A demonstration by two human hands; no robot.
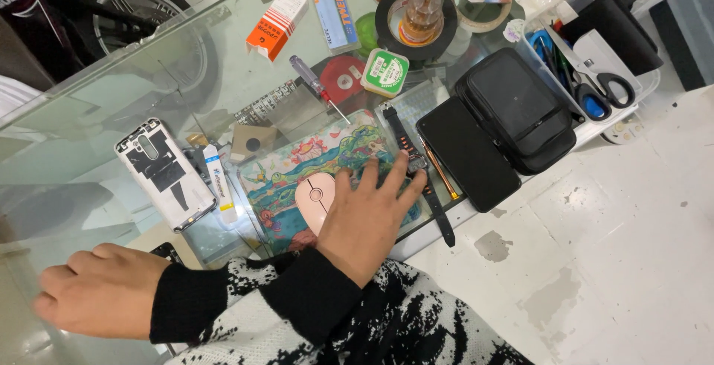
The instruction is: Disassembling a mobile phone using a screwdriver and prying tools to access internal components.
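My right hand (368,216) lies flat with its fingers spread on a colourful picture mat (312,153) on the glass table (97,105). Its fingertips touch the body of a black smartwatch (401,142) that lies strap-out along the mat's right side. A pink mouse (312,198) sits just left of that hand, against the thumb. My left hand (97,291) rests at the lower left on the glass, fingers curled in, with nothing visible in it. Both wrists wear black cuffs on a black-and-white sleeve.
A white phone back cover (163,172) and a small white tube (219,183) lie left of the mat. A black phone (468,153), a black pouch (517,108) and a thin orange tool (442,172) lie to the right. Behind are a screwdriver (316,86), an orange box (277,21), tape rolls (387,27) and a tray with scissors (602,82).
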